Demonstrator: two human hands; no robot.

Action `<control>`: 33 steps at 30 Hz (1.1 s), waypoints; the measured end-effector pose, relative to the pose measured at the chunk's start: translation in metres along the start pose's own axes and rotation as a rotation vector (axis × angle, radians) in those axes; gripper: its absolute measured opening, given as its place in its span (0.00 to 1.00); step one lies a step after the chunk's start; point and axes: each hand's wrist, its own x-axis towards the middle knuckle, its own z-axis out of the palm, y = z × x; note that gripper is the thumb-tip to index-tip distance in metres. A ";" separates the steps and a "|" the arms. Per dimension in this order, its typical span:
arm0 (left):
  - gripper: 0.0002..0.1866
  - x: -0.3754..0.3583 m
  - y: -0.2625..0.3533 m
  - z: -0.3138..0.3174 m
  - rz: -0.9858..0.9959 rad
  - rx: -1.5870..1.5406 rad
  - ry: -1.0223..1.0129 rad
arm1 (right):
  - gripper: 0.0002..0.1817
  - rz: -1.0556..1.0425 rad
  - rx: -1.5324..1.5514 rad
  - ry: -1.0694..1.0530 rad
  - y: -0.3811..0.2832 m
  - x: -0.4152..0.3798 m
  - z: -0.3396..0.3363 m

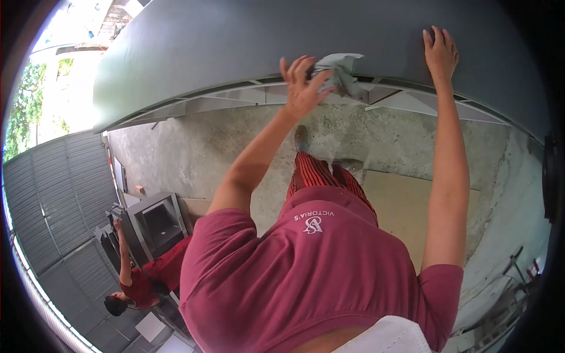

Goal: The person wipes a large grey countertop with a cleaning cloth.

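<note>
A large smooth dark-grey panel (235,41) stretches across the top of the head view, its near edge curving from left to right. My left hand (303,88) is at that edge, with a crumpled pale-grey cloth (341,70) pinched between thumb and fingers. Part of the cloth hangs over the edge. Farther right, my right hand (441,54) rests on the panel's top, fingers stretched out and holding nothing.
Below the panel edge are frame pieces (235,97) and a concrete floor (206,141). A tan board (400,194) lies by my feet. At lower left, another person (141,282) in red works beside a grey cabinet (156,220). Tools lean along the right wall (500,282).
</note>
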 end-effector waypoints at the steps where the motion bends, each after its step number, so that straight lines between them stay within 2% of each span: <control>1: 0.29 -0.009 -0.006 -0.002 0.004 -0.006 0.005 | 0.27 0.005 0.002 -0.007 0.000 -0.001 0.000; 6: 0.21 -0.027 -0.021 -0.025 -0.146 0.194 -0.017 | 0.27 0.019 -0.006 -0.018 0.002 -0.001 0.002; 7: 0.21 -0.029 -0.024 -0.032 -0.146 0.194 -0.013 | 0.27 0.016 -0.015 -0.022 0.002 -0.001 0.001; 9: 0.20 -0.039 -0.037 -0.046 -0.267 0.209 0.041 | 0.26 0.017 -0.011 -0.013 0.001 -0.001 0.000; 11: 0.19 -0.062 -0.057 -0.061 -0.388 0.355 0.065 | 0.26 0.023 -0.004 -0.009 0.000 -0.001 0.000; 12: 0.19 -0.080 -0.071 -0.069 -0.387 0.356 0.066 | 0.26 0.028 -0.012 -0.005 0.000 -0.001 0.000; 14: 0.18 -0.107 -0.090 -0.081 -0.676 0.251 0.143 | 0.25 0.032 -0.018 -0.006 -0.001 -0.002 0.000; 15: 0.18 -0.112 -0.093 -0.079 -0.675 0.253 0.142 | 0.25 0.035 -0.015 -0.015 -0.001 -0.001 -0.001; 17: 0.18 -0.117 -0.091 -0.075 -1.027 0.139 0.150 | 0.25 0.039 -0.014 -0.031 0.000 -0.001 -0.002; 18: 0.18 -0.121 -0.091 -0.063 -1.031 0.140 0.146 | 0.24 0.039 -0.008 -0.022 0.000 -0.001 -0.002; 20: 0.23 -0.120 -0.086 -0.024 -1.090 -0.024 0.378 | 0.24 0.033 -0.003 -0.013 -0.002 -0.002 -0.002; 23: 0.27 -0.100 -0.059 -0.003 -1.101 0.115 0.388 | 0.24 0.032 -0.011 -0.012 -0.002 -0.001 -0.004; 27: 0.28 -0.108 -0.066 -0.013 -1.069 0.052 0.345 | 0.24 0.030 -0.035 -0.034 -0.001 -0.002 -0.002; 29: 0.29 -0.099 -0.050 -0.014 -1.148 -0.286 0.424 | 0.24 0.034 -0.036 -0.039 -0.003 0.000 -0.003; 31: 0.27 -0.091 -0.021 0.009 -1.159 -0.400 0.336 | 0.23 0.045 0.003 -0.033 -0.004 -0.001 -0.005; 33: 0.21 -0.069 0.028 0.039 -1.047 -0.369 0.008 | 0.24 0.035 -0.001 -0.040 -0.003 -0.001 -0.002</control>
